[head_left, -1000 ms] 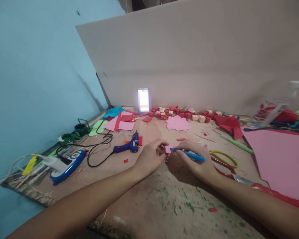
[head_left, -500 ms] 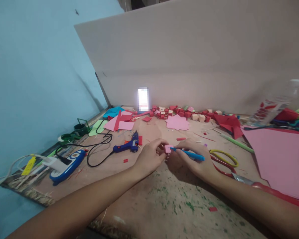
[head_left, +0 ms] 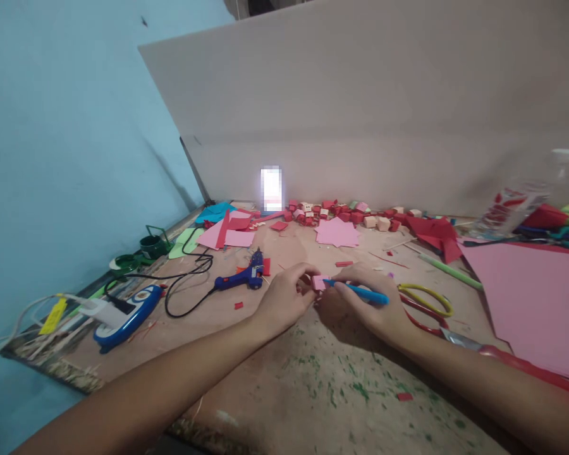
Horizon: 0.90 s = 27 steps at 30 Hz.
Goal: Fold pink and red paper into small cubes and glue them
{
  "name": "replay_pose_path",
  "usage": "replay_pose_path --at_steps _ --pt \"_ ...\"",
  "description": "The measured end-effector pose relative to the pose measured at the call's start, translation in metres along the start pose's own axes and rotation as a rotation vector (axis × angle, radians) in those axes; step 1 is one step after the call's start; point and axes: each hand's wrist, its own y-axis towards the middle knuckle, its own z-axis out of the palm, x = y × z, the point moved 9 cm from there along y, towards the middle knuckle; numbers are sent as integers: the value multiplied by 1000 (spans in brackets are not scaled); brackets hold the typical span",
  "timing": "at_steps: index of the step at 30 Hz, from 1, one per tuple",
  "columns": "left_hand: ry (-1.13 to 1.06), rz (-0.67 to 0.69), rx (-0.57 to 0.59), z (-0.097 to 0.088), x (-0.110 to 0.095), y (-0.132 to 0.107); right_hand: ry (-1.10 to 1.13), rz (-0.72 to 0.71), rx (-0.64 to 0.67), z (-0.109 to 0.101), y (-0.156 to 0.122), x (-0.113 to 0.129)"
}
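Observation:
Between the fingers of my left hand (head_left: 290,292) is a small pink paper cube (head_left: 318,282), held just above or on the table; I cannot tell which. My right hand (head_left: 372,300) is closed round a blue pen (head_left: 363,292), whose tip meets the cube's near right side. The pen slants, its back end pointing right. Just beyond the hands lies a short red paper strip (head_left: 344,263). Scissors with a yellow and a red handle loop (head_left: 427,300) lie right of my right hand.
A blue glue gun (head_left: 241,278) lies to the left, its cord running to a power strip (head_left: 130,316). Small paper cubes (head_left: 355,216) crowd the back by a lit phone (head_left: 272,189). Pink sheets (head_left: 531,303), a plastic bottle (head_left: 516,205) and a red-handled tool (head_left: 526,365) are at right.
Almost nothing differs. Both hands keep their hold on the cube and the pen, and the whole view has shifted very slightly.

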Motion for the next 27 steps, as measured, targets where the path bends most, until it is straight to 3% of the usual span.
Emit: replay_pose_path --at_steps 27 --pt "7 -2 -14 0 3 1 -11 26 -11 -1 0 -2"
